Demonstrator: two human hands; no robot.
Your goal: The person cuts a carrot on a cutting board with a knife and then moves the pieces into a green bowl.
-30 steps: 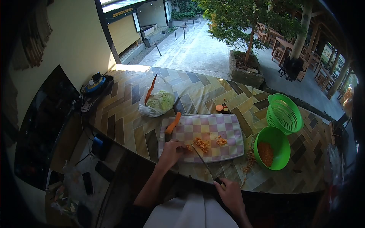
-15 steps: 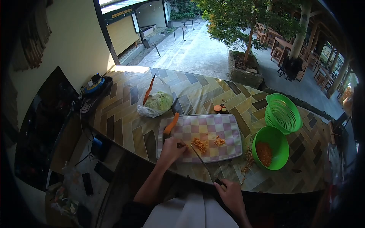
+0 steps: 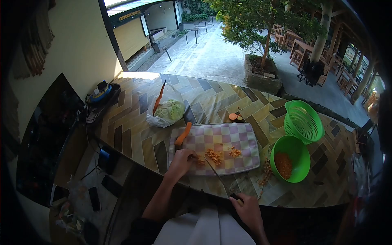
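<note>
My right hand (image 3: 248, 210) grips the dark handle of a knife (image 3: 216, 173), its blade slanting up and left over the checkered cutting board (image 3: 246, 139). The tip reaches a pile of chopped carrot (image 3: 213, 156). At the board's left part, my left hand (image 3: 182, 161) has its fingers bent together above a few carrot bits (image 3: 200, 162); whatever is between the fingertips is hidden. Just beyond that hand lies a long carrot piece (image 3: 183, 134). A smaller heap of carrot bits (image 3: 234, 152) sits to the right of the main pile.
On the right stand a green bowl (image 3: 303, 159) holding chopped orange pieces and a green colander (image 3: 300, 116). Peelings (image 3: 266, 174) lie beside the board. Behind it are a plastic bag (image 3: 157, 121) with cabbage (image 3: 169, 109) and a carrot (image 3: 159, 98), plus carrot ends (image 3: 232, 116).
My left fingers have shifted slightly left and up, away from the blade, uncovering carrot bits under them. The knife and right hand stay nearly where they were.
</note>
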